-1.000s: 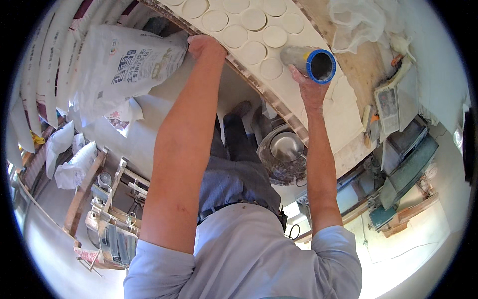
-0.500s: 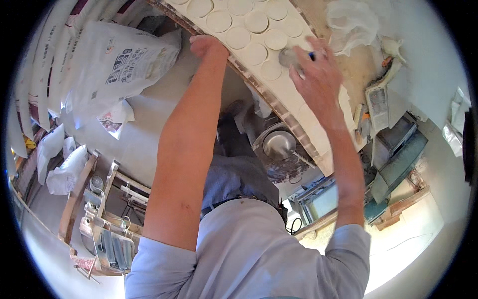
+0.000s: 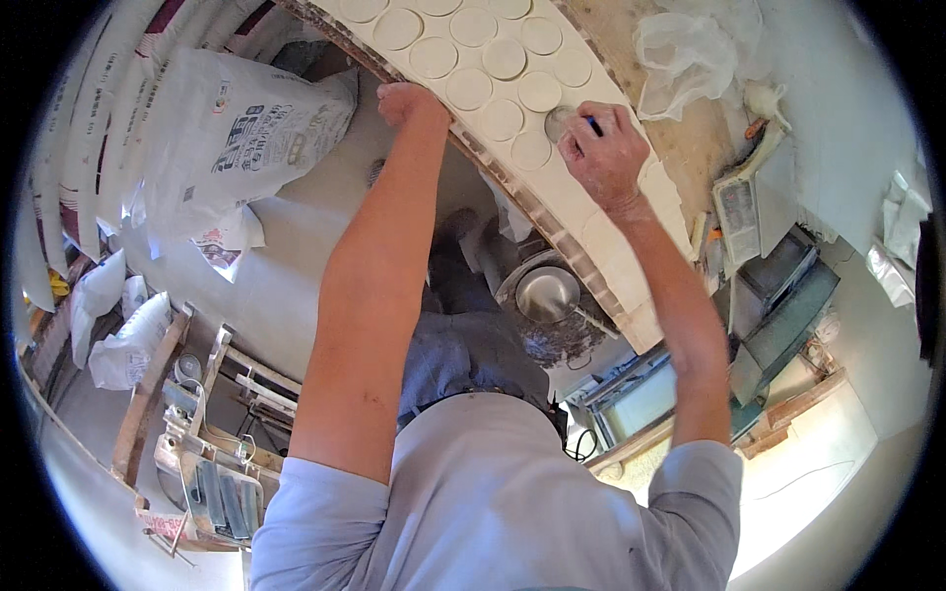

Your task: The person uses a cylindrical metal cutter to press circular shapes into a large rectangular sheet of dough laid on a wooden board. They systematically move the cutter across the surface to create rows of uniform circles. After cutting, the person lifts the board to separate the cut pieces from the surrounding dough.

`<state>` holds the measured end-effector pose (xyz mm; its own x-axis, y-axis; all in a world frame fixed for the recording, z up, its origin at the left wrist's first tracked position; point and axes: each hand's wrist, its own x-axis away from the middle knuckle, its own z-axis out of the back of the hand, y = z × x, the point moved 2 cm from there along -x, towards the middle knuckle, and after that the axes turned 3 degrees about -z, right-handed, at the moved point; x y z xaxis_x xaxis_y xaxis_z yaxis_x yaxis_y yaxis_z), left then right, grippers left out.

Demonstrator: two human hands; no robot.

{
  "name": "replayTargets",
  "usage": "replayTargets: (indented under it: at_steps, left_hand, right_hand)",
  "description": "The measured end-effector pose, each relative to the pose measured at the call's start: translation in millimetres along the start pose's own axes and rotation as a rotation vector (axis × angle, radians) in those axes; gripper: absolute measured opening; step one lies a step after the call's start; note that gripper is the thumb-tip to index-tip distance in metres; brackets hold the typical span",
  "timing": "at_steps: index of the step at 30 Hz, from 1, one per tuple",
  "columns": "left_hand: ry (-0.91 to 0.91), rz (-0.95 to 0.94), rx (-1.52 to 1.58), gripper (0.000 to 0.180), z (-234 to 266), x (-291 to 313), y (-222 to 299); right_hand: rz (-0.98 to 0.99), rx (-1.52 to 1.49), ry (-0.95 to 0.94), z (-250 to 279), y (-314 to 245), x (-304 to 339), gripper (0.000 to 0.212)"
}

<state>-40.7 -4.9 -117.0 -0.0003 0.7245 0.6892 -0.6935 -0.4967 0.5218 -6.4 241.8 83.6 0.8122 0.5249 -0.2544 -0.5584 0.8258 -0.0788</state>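
Grey and blue, the cylinder is occupying the dough sheet, beside its cut rounds. I am seeing the right hand clamping it from above. Well apart, the left hand is resting at the sheet's left edge; its grip I am unable to confirm. Beyond that edge, a metal pan is sitting.
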Motion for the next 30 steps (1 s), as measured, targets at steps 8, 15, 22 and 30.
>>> replayTargets:
  at_steps: [8,15,22,30]
  left_hand:
    - [-0.057,-0.272,-0.429,0.041,-14,-38,-20]
    - [-0.192,-0.733,-1.51,0.033,-24,-53,-21]
    - [-0.224,-0.863,-1.85,0.033,-26,-53,-20]
    - [-0.166,-0.787,-1.783,0.044,-33,-77,-38]
  right_hand:
    - [-1.023,-0.936,0.275,-54,-10,69,0.061]
    - [-0.888,-0.94,0.331,6,0,46,0.054]
    - [-0.868,-0.876,0.349,2,60,41,0.049]
    - [-0.846,-0.97,0.332,-25,67,35,0.046]
